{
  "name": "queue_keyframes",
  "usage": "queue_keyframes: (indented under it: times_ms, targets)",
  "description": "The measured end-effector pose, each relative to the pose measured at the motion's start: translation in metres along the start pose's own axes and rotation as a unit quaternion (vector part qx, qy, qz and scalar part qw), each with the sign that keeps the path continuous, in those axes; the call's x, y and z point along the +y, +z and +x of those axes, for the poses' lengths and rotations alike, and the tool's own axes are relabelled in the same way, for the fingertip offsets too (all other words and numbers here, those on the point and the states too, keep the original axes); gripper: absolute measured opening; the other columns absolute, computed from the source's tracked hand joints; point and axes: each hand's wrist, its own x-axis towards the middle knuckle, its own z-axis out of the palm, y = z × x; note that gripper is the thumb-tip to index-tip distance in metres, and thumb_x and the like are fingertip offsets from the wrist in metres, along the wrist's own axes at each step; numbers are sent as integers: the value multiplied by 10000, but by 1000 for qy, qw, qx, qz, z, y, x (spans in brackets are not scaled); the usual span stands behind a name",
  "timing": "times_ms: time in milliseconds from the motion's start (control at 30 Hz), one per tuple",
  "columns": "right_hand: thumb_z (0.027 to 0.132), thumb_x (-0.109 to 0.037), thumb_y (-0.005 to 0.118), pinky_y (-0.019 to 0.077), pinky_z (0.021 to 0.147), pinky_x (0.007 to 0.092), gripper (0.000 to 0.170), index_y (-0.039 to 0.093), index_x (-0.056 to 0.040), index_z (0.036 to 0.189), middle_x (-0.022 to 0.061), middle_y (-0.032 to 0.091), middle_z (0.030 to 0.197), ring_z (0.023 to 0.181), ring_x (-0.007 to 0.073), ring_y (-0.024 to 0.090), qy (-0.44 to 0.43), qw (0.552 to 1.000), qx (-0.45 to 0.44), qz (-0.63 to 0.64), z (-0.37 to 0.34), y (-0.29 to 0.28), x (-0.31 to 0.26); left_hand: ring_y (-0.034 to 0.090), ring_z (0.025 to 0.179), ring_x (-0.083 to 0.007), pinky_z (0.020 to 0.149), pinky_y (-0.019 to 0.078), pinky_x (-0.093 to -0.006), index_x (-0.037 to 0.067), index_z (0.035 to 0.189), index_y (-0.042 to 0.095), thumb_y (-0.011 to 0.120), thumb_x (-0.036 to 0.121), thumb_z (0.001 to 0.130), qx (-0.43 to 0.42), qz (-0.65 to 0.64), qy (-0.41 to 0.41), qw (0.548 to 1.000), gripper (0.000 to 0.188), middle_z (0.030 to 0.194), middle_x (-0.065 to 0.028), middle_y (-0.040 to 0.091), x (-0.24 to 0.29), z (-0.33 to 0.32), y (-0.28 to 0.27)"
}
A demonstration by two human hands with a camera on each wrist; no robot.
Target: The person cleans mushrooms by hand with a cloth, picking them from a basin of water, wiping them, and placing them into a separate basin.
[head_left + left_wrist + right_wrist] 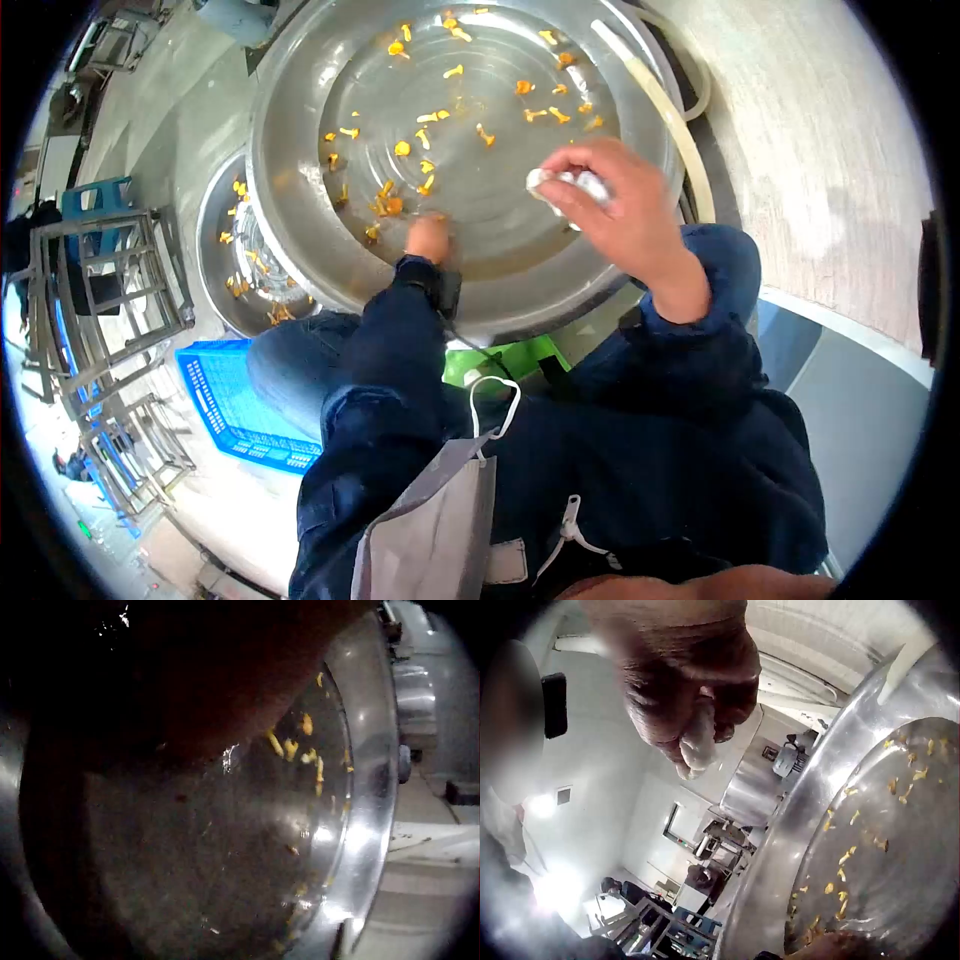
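Small yellow-orange mushrooms (386, 201) are scattered through the water in a large round metal basin (285, 130). My left hand (428, 240) reaches down into the near side of the basin, close to a cluster of them. Its fingers are hidden in the head view and dark in the left wrist view, so I cannot tell what they hold. Raised over the basin's right side, my right hand (640, 215) grips a small crumpled white wad (590, 186). The wad (699, 739) pokes out between the curled fingers in the right wrist view.
A pale hose (660, 100) bends over the basin's right rim. At the left stands a smaller metal basin (212, 280) with more mushrooms. Near my legs are a blue plastic crate (225, 400) and something bright green (515, 357). Metal frames (100, 260) stand farther left.
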Motion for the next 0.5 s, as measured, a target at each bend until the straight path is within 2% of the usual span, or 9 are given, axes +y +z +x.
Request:
queue_keyframes:
  times_ms: [33,67,167,233,333,433,500]
  targets:
    - [856,-159,740,504,687,316,169,674,-49,967,81,670,878,773,206,648,1,1000,6,-12,2,-4,3,676,724,-237,655,545,-364,51,969,662,578,183,910,-88,-171,-59,979,168,796,-93,672,38,1,-25]
    - [852,-152,742,503,687,317,166,676,-51,965,79,669,877,772,205,647,1,1000,9,-24,4,-7,5,662,706,-195,625,538,-342,58,987,646,555,189,929,-154,-321,-144,923,169,775,-73,650,77,1,-52]
    - [836,-130,751,502,681,315,163,683,-61,967,79,663,865,771,213,649,15,998,10,-54,10,-16,3,595,617,-157,565,488,-310,31,920,657,534,233,925,-73,-489,-203,845,237,760,-75,648,68,17,-80]
    - [832,-124,750,502,677,316,163,686,-66,970,80,661,864,768,223,650,25,998,6,-64,11,-18,4,585,661,-149,558,479,-293,35,957,655,531,216,930,117,-591,-247,759,221,828,-67,642,71,14,-106]
    - [826,-121,751,505,669,320,163,688,-72,968,75,660,866,757,228,650,9,997,4,-72,8,-19,8,583,714,-140,566,485,-289,40,1007,651,552,238,938,238,-479,-266,802,232,878,-59,631,58,19,-123]
    - [827,-116,748,506,653,321,161,688,-76,970,73,658,868,741,228,647,-21,997,8,-80,8,-19,12,584,717,-130,576,489,-282,41,1054,650,571,271,946,142,-407,-257,865,267,881,-47,632,57,26,-105]
    - [829,-119,744,504,645,320,155,688,-83,968,68,654,862,731,231,642,-17,996,2,-86,9,-18,11,578,702,-112,577,470,-267,29,1076,650,588,335,960,24,-378,-214,900,333,864,-30,644,63,30,-88]
